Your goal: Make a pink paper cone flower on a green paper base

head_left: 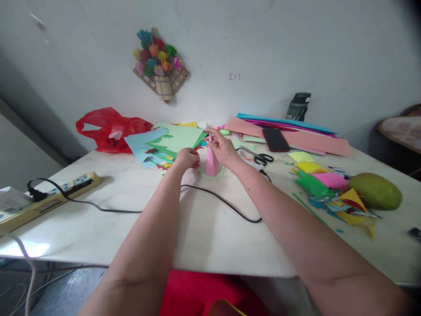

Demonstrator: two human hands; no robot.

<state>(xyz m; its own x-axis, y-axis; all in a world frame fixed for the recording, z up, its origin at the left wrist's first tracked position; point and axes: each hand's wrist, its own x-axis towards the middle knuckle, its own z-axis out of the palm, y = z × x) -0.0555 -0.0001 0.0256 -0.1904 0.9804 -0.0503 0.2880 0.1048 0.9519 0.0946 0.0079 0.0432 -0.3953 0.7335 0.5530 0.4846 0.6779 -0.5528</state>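
A tall pink folded-paper piece (212, 166), wide at the bottom and narrow at the top, stands upright on the table. Its base rests on a jagged light green paper cutout (222, 174). From the right, my right hand (222, 148) pinches the piece near its top. My left hand (188, 158) hovers just left of it, apart from it, with fingers curled; whatever they hold, if anything, is hidden. Small paper flowers with green stems (161, 156) lie left of my left hand. Black-handled scissors (263, 159) lie beyond my right wrist.
Green paper sheets (180, 136) and a red plastic bag (112, 127) lie at the back left. A black cord (223, 202) crosses from the power strip (66, 188). Rightward are a phone (275, 139), colored packets (314, 184), paper scraps (353, 208) and a green fruit (375, 192).
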